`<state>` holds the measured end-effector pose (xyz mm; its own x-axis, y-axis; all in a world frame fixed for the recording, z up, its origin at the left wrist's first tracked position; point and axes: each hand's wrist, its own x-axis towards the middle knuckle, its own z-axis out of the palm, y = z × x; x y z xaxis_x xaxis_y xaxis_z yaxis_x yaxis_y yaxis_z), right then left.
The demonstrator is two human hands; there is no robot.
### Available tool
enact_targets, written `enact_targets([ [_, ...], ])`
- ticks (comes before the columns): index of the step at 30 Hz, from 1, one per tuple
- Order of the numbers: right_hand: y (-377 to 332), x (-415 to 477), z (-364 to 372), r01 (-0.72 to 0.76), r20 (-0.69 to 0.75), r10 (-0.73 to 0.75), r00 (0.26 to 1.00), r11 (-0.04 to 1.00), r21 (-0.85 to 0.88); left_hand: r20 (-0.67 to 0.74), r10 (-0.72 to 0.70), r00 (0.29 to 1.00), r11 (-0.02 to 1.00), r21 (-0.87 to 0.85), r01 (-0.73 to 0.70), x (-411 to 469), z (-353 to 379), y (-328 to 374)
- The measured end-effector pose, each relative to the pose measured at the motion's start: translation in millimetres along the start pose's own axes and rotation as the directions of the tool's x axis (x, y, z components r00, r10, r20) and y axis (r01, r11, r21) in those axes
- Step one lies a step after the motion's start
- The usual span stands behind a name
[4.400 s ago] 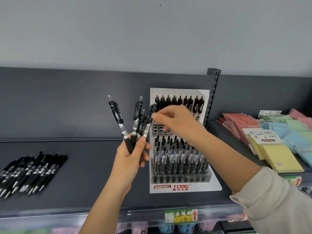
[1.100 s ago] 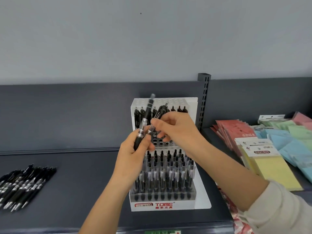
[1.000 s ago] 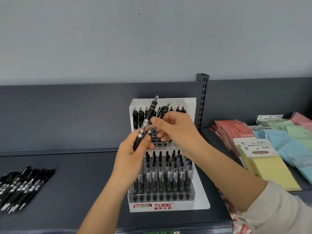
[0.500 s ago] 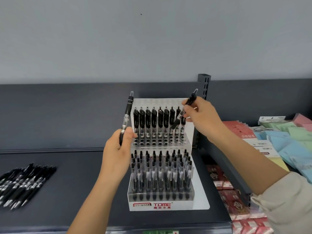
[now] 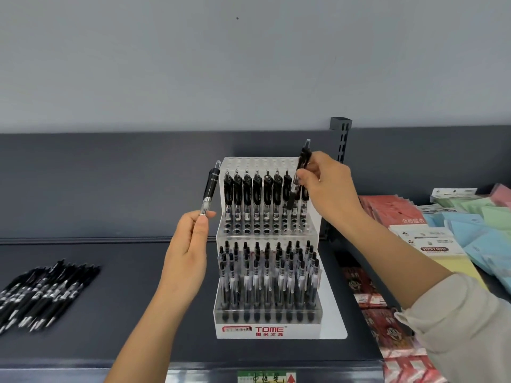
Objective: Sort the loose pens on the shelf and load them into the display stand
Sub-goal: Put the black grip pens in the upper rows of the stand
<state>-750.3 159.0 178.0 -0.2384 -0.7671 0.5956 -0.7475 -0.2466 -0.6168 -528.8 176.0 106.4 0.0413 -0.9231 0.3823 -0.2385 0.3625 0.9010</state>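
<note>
A white tiered display stand (image 5: pixel 333 331) marked TOME sits mid-shelf, its upper and lower tiers filled with upright black pens. My left hand (image 5: pixel 185 255) grips one black pen (image 5: pixel 210 189) upright, just left of the stand's top tier. At the right end of the upper row, my right hand (image 5: pixel 327 189) pinches a second black pen (image 5: pixel 300 175), tilted, its lower tip down among the standing pens. A pile of loose black pens (image 5: pixel 41 293) lies on the dark shelf at the far left.
Stacks of coloured sticky-note packs (image 5: pixel 470 233) lie to the right of a slotted shelf upright (image 5: pixel 341 139). Red packets (image 5: pixel 387 335) hang lower right. A price tag (image 5: pixel 266 377) sits on the shelf's front edge. The dark shelf back panel (image 5: pixel 110 183) rises behind.
My hands parted: the right hand carried one pen to the upper row's right end and has lowered it there. The left hand keeps a single pen, having held several earlier.
</note>
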Motion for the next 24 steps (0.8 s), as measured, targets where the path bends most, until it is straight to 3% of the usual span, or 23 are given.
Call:
enact_targets([
  [7,17,-3,20,-0.048,0.227,0.115,0.967,0.958,-0.281,0.018,-0.007,1.0,1.0,-0.014,0.007,-3,-1,3],
  [17,25,2,28,-0.113,0.286,0.209,0.935,0.942,-0.316,0.091,0.078,0.993,0.996,0.03,-0.081,-4,9,9],
  [20,16,-6,17,-0.09,0.215,0.172,0.961,0.934,-0.345,0.114,0.119,0.986,0.992,0.032,-0.124,-3,10,8],
  [22,1,-20,7,-0.08,0.155,0.119,0.981,0.968,-0.237,0.133,0.153,0.979,0.985,0.058,-0.162,-2,12,10],
  [24,-17,-37,1,-0.162,0.245,0.144,0.959,0.985,0.055,0.152,0.201,0.968,0.972,0.09,-0.216,-2,16,13],
])
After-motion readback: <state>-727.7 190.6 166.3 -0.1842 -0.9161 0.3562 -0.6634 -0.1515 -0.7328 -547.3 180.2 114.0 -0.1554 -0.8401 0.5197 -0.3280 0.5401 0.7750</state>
